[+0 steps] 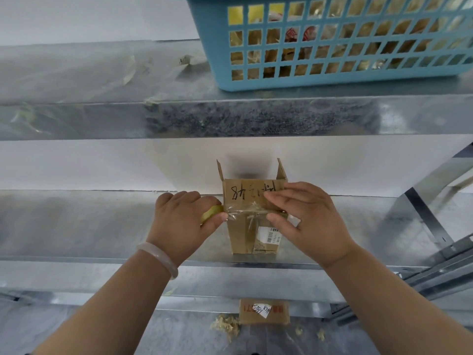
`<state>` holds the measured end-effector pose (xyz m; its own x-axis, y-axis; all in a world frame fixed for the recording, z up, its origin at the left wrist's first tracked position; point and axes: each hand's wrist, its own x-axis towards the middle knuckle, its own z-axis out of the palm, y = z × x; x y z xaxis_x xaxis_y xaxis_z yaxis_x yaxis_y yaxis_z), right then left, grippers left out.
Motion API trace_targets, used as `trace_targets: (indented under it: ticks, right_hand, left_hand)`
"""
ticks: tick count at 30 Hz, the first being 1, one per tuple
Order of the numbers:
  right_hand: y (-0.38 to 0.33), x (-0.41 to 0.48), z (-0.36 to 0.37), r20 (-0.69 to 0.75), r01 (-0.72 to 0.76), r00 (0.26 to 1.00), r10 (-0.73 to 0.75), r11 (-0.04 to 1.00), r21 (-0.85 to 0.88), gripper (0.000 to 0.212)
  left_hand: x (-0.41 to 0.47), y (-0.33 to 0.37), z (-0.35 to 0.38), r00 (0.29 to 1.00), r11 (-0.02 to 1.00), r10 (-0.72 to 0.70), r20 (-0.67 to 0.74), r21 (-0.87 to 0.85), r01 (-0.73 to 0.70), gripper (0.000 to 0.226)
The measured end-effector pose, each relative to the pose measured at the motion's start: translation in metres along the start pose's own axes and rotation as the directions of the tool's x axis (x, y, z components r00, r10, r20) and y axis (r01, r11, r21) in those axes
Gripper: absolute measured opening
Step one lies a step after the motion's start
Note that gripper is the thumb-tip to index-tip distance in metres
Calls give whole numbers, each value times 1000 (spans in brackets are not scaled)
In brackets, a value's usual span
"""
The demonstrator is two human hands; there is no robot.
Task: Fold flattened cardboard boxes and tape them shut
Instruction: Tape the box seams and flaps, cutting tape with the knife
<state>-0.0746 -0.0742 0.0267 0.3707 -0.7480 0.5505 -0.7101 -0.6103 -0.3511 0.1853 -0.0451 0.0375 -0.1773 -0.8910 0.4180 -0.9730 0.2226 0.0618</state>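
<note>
The small cardboard box (253,234) stood already folded into shape on the metal shelf (102,226), near its front edge, so the folding looked largely done and the taping was under way. The left hand (179,221) had its fingers curled round a yellowish tape roll (211,211) just beside the box's left edge. From the roll a strip of clear tape (243,210) ran across the box's upper face. The right hand (304,221) lay on that face with fingers fairly straight and thumb near the strip, pressing rather than gripping. The strip was not yet cut from the roll, and two flaps (281,170) on the far side stood upright and untaped, so that end probably remained to be done. Another piece of cardboard (263,311) lay lower down, whether flat or folded I could not tell
</note>
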Motion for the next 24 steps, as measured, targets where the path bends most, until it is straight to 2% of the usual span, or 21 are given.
trace_targets:
  ticks: [3, 6, 9, 12, 15, 18, 20, 24]
  right_hand:
    - [-6, 8, 4, 49, 55, 997, -52, 996, -64, 43]
    - [-4, 4, 18, 9, 52, 999, -52, 999, -9, 32]
    - [-8, 3, 22, 11, 56, 998, -56, 998, -6, 31]
    - [-15, 9, 10, 59, 54, 997, -49, 994, -100, 34]
    - [-27, 18, 3, 113, 50, 993, -27, 978, -203, 46]
    - [-42, 29, 12, 196, 121, 977, -81, 971, -204, 50]
    - [-46, 29, 22, 234, 165, 965, -115, 964, -207, 47]
    - [-41, 24, 29, 238, 127, 968, -80, 974, -188, 45]
  left_hand:
    - [0, -1, 0, 1000, 1000, 2, 11, -1, -2, 49]
    - [-1, -1, 1, 1000, 1000, 10, 12, -6, -10, 48]
    - [-2, -2, 2, 1000, 1000, 16, 3, -15, -16, 47]
    - [-2, -4, 3, 1000, 1000, 13, 4, -29, -13, 47]
    - [-1, -4, 4, 1000, 1000, 4, -8, -30, -4, 45]
    - [1, -3, 5, 1000, 1000, 3, -19, -26, -4, 43]
    - [1, -4, 4, 1000, 1000, 3, -6, -27, -3, 46]
    - [1, -5, 1, 996, 992, -62, 56, -108, 68, 63]
